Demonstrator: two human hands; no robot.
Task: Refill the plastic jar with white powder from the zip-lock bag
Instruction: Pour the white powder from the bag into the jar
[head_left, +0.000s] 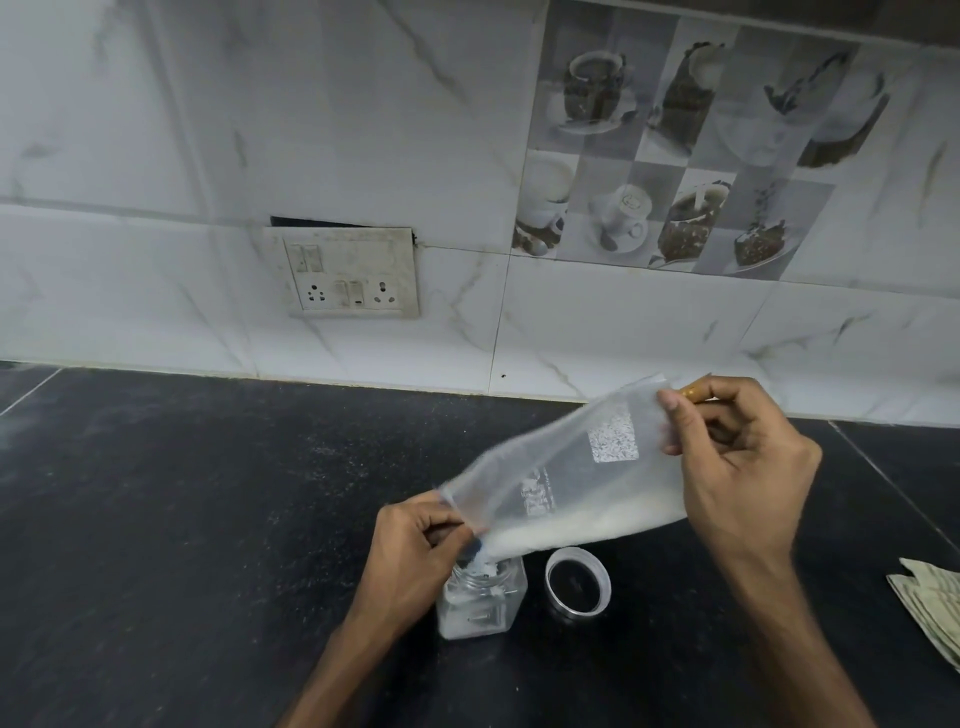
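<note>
A clear plastic jar (485, 603) stands upright on the black counter (182, 519), with some white powder at its bottom. A translucent zip-lock bag (566, 467) is tilted over it, its open mouth down in the jar's neck, and white powder lies along the bag's lower edge. My left hand (410, 551) pinches the bag's mouth right at the jar's opening. My right hand (743, 467) pinches the bag's raised far end, up and to the right. The jar's lid (577, 583) lies open side up on the counter just right of the jar.
A tiled wall with a switch and socket plate (345, 273) rises behind the counter. A folded striped cloth (930, 603) lies at the right edge. A small orange-brown thing (696, 391) pokes out behind my right fingers.
</note>
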